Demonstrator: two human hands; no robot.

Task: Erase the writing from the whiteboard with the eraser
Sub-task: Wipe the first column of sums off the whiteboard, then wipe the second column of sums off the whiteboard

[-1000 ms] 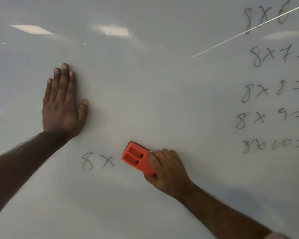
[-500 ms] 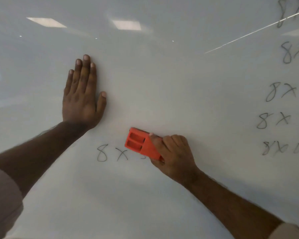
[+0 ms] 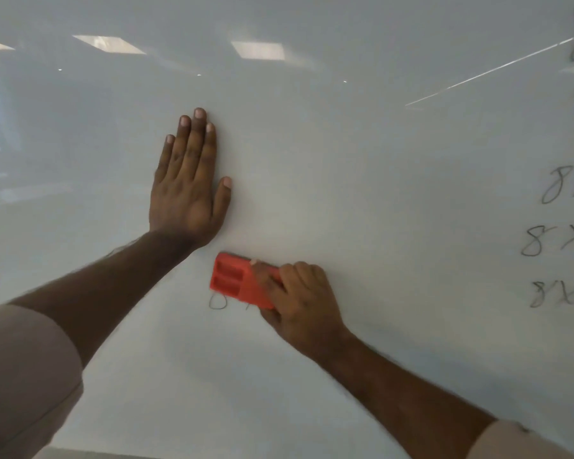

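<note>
Head view: right hand (image 3: 299, 299) grips the orange eraser (image 3: 239, 281) against the whiteboard (image 3: 362, 193), covering the writing (image 3: 217, 301); left hand (image 3: 188, 183), at 11 o'clock, lies flat, fingers spread.

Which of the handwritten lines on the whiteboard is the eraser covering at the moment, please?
The lone line at bottom centre, partly under the orange eraser held by the right hand; the column of lines at the right edge lies untouched.

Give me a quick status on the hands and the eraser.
Left hand flat on whiteboard. Right hand grips orange eraser, over the "8 x" remnant. Column of sums unerased at right. Nothing blocking.
</note>
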